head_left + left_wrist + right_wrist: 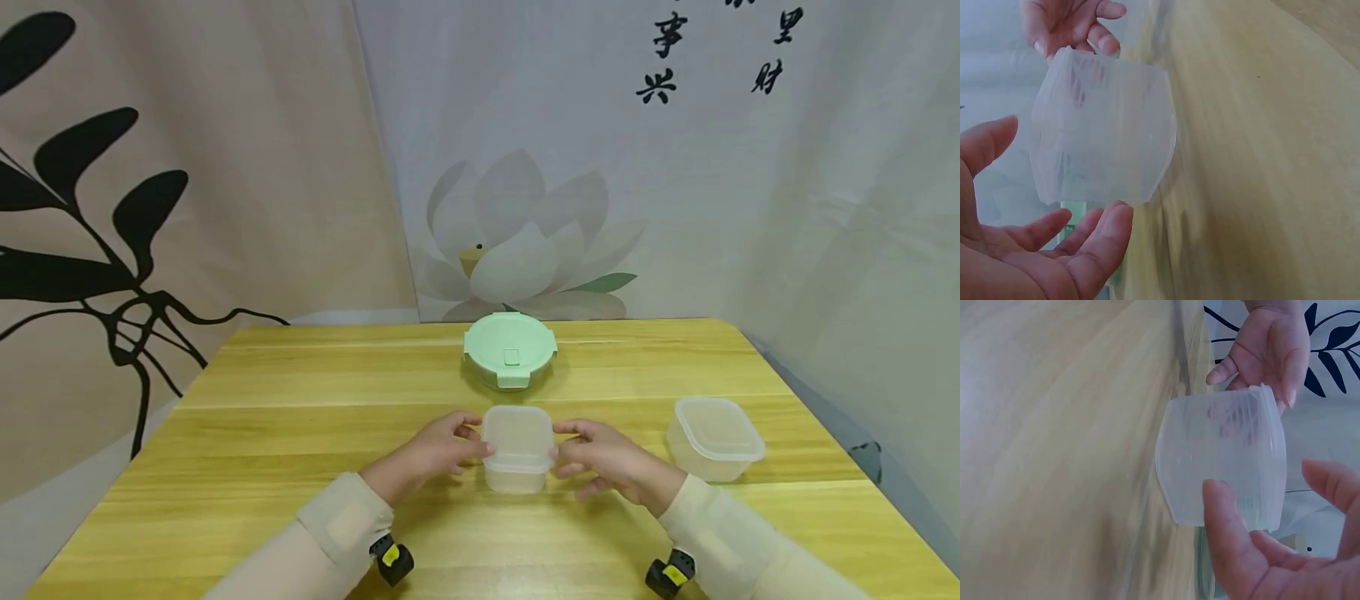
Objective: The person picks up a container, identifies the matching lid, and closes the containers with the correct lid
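A translucent square food container (517, 450) with a pale lid sits on the table between the two hands. My left hand (453, 446) is at its left side, thumb and fingers spread, fingertips right at the wall. On the opposite side my right hand (606, 460) has its fingers apart, with the fingertips close to the wall and rim. Both wrist views show the clear container (1107, 128) between the spread hands, its lid on and its sides see-through. Neither hand curls round it.
Behind the container stands a round food box with a mint-green lid (510, 343) and side clips. A second translucent lidded container (716, 437) is to the right, past the right hand. The wooden table (300, 417) ends at a printed curtain (300, 150).
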`<state>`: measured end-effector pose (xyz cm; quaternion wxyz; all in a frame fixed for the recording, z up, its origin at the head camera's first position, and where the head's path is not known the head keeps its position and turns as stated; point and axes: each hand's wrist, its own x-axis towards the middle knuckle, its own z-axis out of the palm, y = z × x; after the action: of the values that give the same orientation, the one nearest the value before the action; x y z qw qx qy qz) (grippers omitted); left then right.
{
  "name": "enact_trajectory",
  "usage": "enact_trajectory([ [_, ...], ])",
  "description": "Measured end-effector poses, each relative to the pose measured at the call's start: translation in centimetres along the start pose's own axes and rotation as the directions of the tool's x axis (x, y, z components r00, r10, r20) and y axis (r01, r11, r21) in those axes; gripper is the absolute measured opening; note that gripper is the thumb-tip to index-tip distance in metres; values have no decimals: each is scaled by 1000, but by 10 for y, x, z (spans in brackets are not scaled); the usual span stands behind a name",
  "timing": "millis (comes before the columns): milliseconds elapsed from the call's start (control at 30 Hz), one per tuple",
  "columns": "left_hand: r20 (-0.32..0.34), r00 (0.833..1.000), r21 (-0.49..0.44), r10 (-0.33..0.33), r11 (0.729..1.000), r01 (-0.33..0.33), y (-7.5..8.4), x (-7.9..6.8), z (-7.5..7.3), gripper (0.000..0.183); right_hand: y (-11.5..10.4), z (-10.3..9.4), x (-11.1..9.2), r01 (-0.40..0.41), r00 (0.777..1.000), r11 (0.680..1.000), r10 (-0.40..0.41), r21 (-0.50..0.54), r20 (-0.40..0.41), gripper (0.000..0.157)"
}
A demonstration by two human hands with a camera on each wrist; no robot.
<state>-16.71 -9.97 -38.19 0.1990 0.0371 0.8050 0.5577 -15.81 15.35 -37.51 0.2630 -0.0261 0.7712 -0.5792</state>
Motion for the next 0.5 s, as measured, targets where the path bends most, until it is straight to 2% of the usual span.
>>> enact_trajectory([
  [167, 16, 1000, -9, 8, 1000, -8, -5, -4, -1, 63, 2, 4, 0, 0, 1000, 1000, 0, 24, 25, 66],
  [500, 26, 999, -15, 27, 1000, -27, -6, -4, 4, 62, 3, 5, 4, 2, 1000, 1000, -2, 16, 3, 69],
])
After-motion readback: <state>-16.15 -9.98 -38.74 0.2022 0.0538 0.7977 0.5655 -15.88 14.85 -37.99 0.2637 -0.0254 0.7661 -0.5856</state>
